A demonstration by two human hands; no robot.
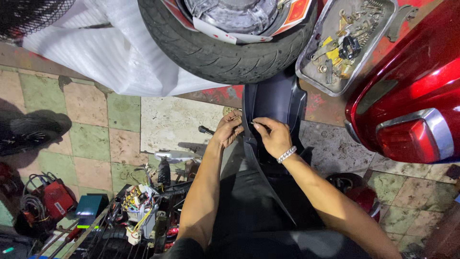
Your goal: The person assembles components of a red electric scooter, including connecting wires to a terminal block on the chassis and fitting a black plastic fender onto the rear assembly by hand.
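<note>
Both hands are working at the dark fender's point(275, 103) edge: the left hand point(227, 129) is gripping it, and the right hand's point(273, 136) fingers point(257, 123) are pinching a small, thin part against it. Next probably calls for holding the fender steady while seating that part.

Worn pink-and-green tiled floor point(96, 134), grimy, perhaps oil-stained concrete patch point(330, 148).

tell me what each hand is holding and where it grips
Both hands hold the dark plastic fender panel by its left edge: the left hand from the outer side, the right hand pinching the rim with its fingertips.
</note>
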